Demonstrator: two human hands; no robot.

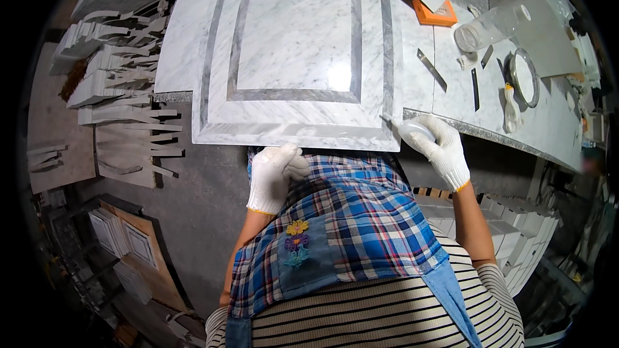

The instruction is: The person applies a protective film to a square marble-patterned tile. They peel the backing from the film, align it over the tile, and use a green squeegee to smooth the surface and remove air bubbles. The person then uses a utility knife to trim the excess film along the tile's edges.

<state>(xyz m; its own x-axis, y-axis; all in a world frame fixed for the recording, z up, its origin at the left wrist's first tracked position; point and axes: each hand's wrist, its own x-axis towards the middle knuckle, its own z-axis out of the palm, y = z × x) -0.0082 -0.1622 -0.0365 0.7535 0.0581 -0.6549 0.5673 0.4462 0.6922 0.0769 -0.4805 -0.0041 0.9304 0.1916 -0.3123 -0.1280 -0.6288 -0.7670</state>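
In front of me lies a square white marble panel (296, 45) with two grey inlaid frames, its near edge by my waist. My right hand (445, 151), in a white knit glove, is closed round a small translucent squeeze bottle (416, 130). The bottle's thin nozzle points at the outer grey strip (389, 71) near the panel's near right corner. At the near edge, left of the middle, is my gloved left hand (274, 174). Its fingers are curled in, and anything inside them is hidden.
Right of the panel, the marble-topped bench holds an orange box (435, 13), a clear plastic bottle (493, 28), a knife blade (432, 69), a roll of tape (523, 77) and a crumpled glove (511, 109). Cut stone strips (138, 122) pile up at the left. White blocks (516, 232) stand lower right.
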